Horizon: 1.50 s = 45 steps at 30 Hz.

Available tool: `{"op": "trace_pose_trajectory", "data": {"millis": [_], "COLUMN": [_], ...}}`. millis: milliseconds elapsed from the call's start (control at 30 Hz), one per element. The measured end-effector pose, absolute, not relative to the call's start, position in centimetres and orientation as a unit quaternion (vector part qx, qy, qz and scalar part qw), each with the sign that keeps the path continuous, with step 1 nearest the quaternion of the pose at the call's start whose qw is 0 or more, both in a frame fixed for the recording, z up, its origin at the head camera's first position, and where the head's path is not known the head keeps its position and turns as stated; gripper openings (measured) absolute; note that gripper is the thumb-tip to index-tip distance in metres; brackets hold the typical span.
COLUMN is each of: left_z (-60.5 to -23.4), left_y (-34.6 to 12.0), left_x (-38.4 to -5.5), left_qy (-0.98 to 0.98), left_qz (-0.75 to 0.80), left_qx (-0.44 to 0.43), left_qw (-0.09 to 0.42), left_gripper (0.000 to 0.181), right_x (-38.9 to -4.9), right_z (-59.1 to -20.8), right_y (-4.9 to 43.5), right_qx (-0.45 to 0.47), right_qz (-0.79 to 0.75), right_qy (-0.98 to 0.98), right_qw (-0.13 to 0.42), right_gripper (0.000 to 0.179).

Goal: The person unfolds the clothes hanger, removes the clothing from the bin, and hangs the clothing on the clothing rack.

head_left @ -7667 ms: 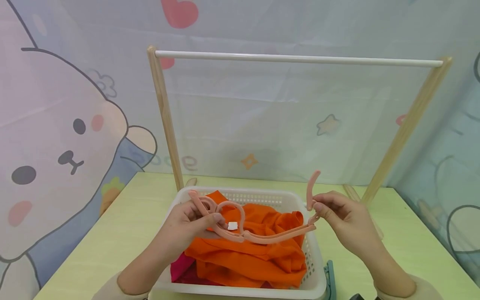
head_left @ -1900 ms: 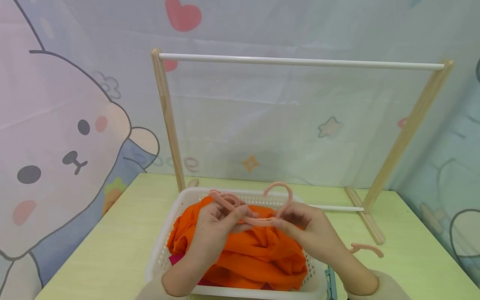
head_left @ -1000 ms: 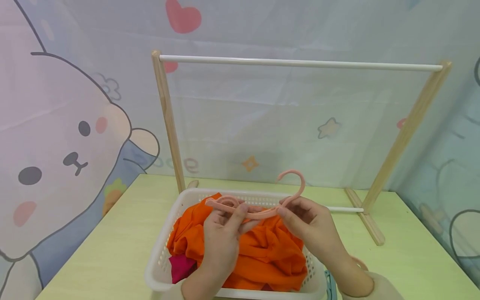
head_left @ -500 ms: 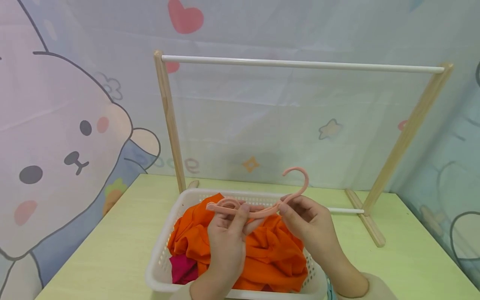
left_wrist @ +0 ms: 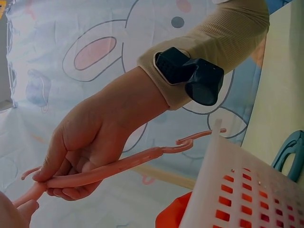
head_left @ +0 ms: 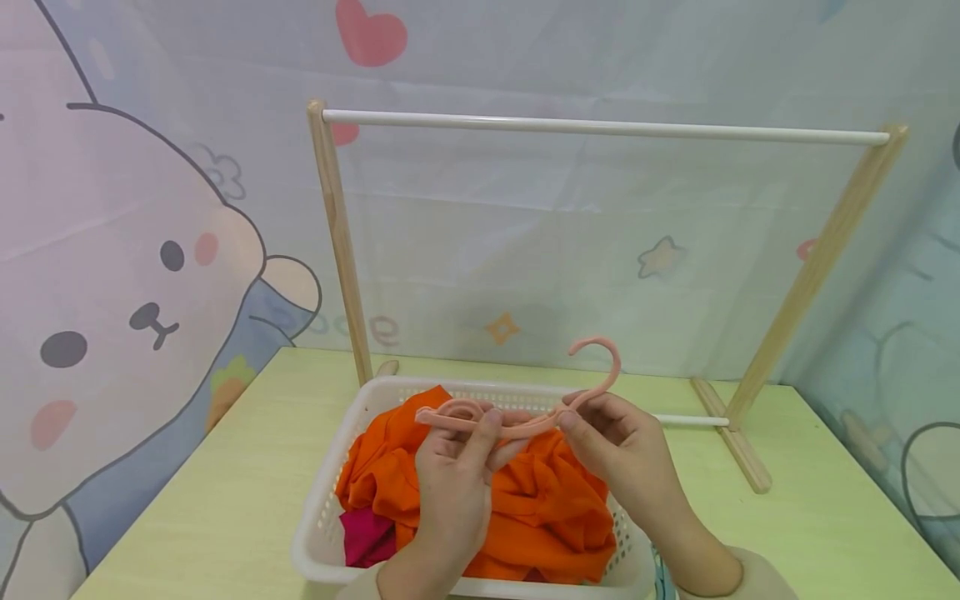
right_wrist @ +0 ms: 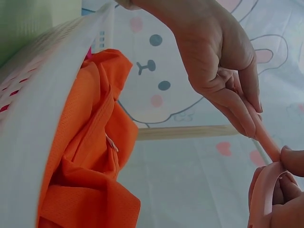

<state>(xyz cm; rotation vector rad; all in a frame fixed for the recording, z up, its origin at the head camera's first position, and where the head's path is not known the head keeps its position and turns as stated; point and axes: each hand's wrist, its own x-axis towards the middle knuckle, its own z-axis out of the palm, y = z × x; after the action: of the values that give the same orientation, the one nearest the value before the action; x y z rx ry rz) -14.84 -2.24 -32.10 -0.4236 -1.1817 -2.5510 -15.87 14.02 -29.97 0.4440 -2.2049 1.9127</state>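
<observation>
A pink folding clothes hanger (head_left: pixel 525 430) is held over the white basket (head_left: pixel 318 508), its hook curving up on the right in the head view. My left hand (head_left: pixel 456 496) pinches the folded part between thumb and fingers. My right hand (head_left: pixel 633 454) grips the base of the hook with thumb and fingertips. A long pink arm (left_wrist: pixel 104 173) runs from the right fingers toward the basket rim in the left wrist view; in the head view the right hand hides it. Orange cloth (head_left: pixel 547 508) fills the basket below, with a magenta piece (head_left: pixel 367 537) at its front left corner.
Behind the basket stands a wooden rack (head_left: pixel 341 242) with a white rail (head_left: pixel 600 127) across its top. A teal hanger (left_wrist: pixel 292 149) lies beside the basket's right side on the pale yellow table (head_left: pixel 202 475). A printed cloth (head_left: pixel 480 250) covers the wall.
Compared with the earliest frame, the hands have come closer together and the hook now stands up on the right. In the last half second the hands have barely moved.
</observation>
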Motion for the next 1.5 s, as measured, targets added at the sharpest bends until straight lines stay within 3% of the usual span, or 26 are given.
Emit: {"op": "trace_pose_trajectory", "data": {"millis": [600, 933, 1200, 1500], "left_z": [-32.1, -31.3, -31.0, -30.2], "left_y": [-4.5, -6.3, -8.0, -8.7], "left_x": [-14.7, -14.7, -15.3, -15.9], "left_qy": [-0.439, -0.561, -0.681, -0.808], "left_qz": [-0.888, -0.823, -0.717, -0.534], "left_qx": [-0.092, -0.083, -0.146, -0.246], "left_qw": [0.101, 0.045, -0.016, -0.037], "left_gripper": [0.015, 0.015, 0.03, 0.015], "right_x": [-16.0, -15.8, -15.6, -15.7], "right_z": [-29.7, -29.4, -29.7, -30.0], "right_y": [15.4, 16.3, 16.7, 16.9], "right_qx": [0.176, 0.2, 0.214, 0.24], "right_qz": [0.611, 0.579, 0.555, 0.548], "right_qy": [-0.765, -0.785, -0.8, -0.8], "right_qw": [0.103, 0.097, 0.078, 0.05], "right_gripper": [0.017, 0.016, 0.015, 0.014]}}
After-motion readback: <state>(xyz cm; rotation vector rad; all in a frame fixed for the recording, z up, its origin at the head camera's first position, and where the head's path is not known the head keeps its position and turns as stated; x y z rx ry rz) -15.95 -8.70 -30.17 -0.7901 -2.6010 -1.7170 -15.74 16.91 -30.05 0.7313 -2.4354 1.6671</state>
